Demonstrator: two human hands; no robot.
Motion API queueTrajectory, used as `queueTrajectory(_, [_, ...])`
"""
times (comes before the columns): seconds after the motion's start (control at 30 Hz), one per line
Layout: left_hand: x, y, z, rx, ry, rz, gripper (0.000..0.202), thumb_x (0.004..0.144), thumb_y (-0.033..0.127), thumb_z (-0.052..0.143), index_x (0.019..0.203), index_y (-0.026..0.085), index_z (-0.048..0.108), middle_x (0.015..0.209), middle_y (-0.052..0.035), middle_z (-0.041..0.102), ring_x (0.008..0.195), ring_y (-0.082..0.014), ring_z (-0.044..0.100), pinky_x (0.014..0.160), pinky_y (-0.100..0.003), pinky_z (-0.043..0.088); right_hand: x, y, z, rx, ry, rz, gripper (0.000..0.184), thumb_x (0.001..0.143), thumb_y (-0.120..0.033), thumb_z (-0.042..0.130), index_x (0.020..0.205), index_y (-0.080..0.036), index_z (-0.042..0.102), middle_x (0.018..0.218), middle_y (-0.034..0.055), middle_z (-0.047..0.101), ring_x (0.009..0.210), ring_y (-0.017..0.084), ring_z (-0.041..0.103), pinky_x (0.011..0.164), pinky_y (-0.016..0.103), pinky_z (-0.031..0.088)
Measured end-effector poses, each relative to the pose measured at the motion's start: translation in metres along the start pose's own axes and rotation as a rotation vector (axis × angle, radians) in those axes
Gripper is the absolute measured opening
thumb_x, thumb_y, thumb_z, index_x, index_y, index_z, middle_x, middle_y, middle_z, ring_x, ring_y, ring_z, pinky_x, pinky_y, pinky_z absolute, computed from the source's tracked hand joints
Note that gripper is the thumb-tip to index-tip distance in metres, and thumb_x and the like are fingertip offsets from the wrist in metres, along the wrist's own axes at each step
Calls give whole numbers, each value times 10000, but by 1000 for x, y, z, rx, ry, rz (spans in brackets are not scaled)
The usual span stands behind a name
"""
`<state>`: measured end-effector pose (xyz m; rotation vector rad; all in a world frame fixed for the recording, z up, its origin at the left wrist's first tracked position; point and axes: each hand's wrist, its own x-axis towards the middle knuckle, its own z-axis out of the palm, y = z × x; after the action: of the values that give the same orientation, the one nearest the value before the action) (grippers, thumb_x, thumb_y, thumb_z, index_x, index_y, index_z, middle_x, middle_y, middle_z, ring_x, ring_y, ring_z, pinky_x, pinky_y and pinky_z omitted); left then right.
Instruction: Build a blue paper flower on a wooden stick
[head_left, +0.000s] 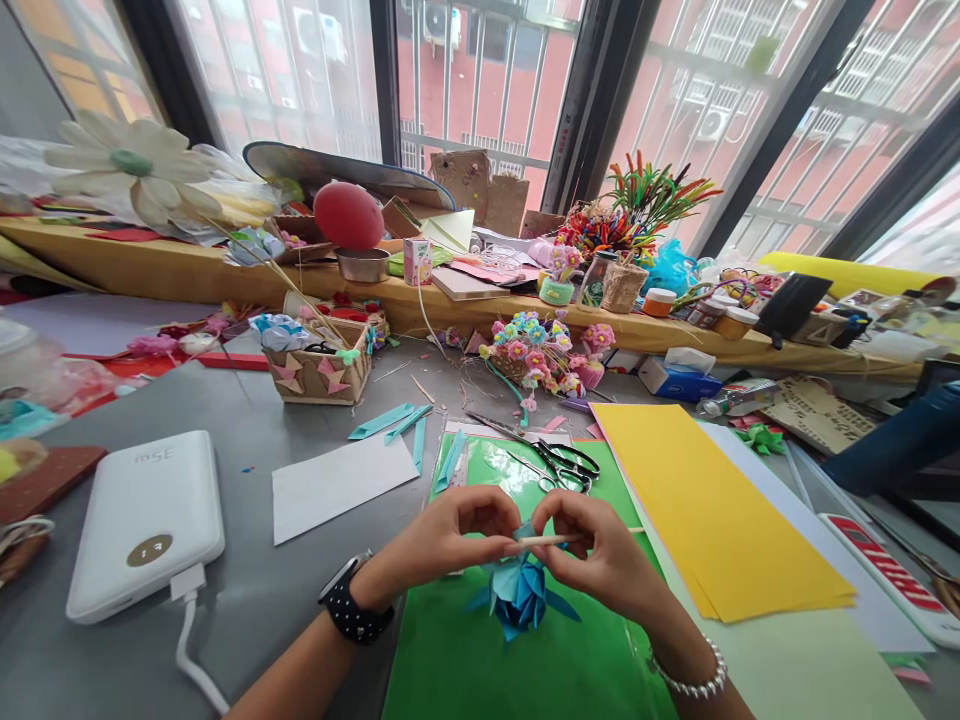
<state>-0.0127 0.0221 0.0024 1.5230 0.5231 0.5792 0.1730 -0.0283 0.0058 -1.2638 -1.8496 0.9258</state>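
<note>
My left hand [450,535] and my right hand [592,545] meet over a green paper sheet [480,660] at the front of the table. Both pinch a thin wooden stick [551,540] that lies level between their fingertips. A blue folded paper flower [519,592] hangs just under the stick, touching the fingers. The left wrist wears a black watch, the right a bead bracelet. Black-handled scissors [559,465] lie on the green sheet just beyond the hands.
Yellow paper sheets [712,520] lie to the right, a white paper [337,485] and a white power bank [146,520] with cable to the left. Teal paper strips [390,420], a cardboard basket [322,370] and paper flower pots [536,355] sit behind. A cluttered wooden ledge [187,270] runs under the window.
</note>
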Motion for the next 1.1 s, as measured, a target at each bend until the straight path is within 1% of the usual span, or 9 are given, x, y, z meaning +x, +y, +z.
queueTrajectory(0.23, [0,3,0,36,-11,34,181,724,297,647,743,136,566,712,13,532,637,-99,487,597,-209,393,-1,-1,-2,-27,-6,-19,74,725,-209,589,768,-166,546,520,-86,321,453,63,286,416,194,215])
queueTrajectory(0.4, [0,1,0,90,-21,53,142,746,261,621,761,136,556,730,6,536,659,-105,514,612,-209,418,-2,-1,-2,-31,-16,-15,72,729,-208,588,771,-167,545,524,-84,323,456,66,291,415,193,219])
queueTrajectory(0.5, [-2,1,0,243,4,126,95,774,232,589,780,143,556,762,-5,557,699,-118,542,654,-223,442,-1,-2,-2,-78,-4,-31,70,731,-201,586,777,-169,544,536,-79,342,462,66,297,424,196,222])
queueTrajectory(0.6, [-6,4,1,540,75,242,26,797,184,560,799,161,572,791,-15,587,739,-133,553,688,-234,432,-2,-4,-3,-129,13,-81,85,724,-151,574,795,-175,535,601,-62,408,476,62,309,437,195,239])
queueTrajectory(0.67, [-9,7,2,706,94,296,50,811,158,539,836,176,578,827,-25,601,771,-145,554,694,-240,422,-2,-5,-3,-128,12,-114,101,723,-126,559,802,-179,525,663,-44,458,485,61,320,439,194,252])
queueTrajectory(0.7, [-10,8,3,754,92,313,70,818,151,528,858,182,576,847,-30,604,783,-149,555,696,-242,421,-2,-6,-3,-124,5,-119,92,728,-130,554,796,-181,520,687,-34,476,495,64,331,438,196,255])
queueTrajectory(0.8, [-14,10,4,815,79,337,90,825,137,516,884,188,561,871,-32,609,789,-148,559,696,-239,421,-3,-7,-3,-121,0,-124,77,742,-162,555,804,-184,517,723,-17,500,504,70,341,436,201,259])
queueTrajectory(0.9, [-15,11,6,857,82,345,86,819,134,525,883,188,547,861,-28,608,782,-148,562,685,-232,419,-3,-7,-3,-127,-3,-121,61,753,-178,552,802,-186,516,719,-18,501,499,70,339,435,201,264])
queueTrajectory(1.1, [-17,12,6,948,73,354,80,842,161,494,901,197,534,845,-30,602,740,-147,554,637,-224,407,-4,-8,-5,-119,-34,-139,76,750,-150,549,811,-188,524,745,-9,518,518,74,350,439,196,273])
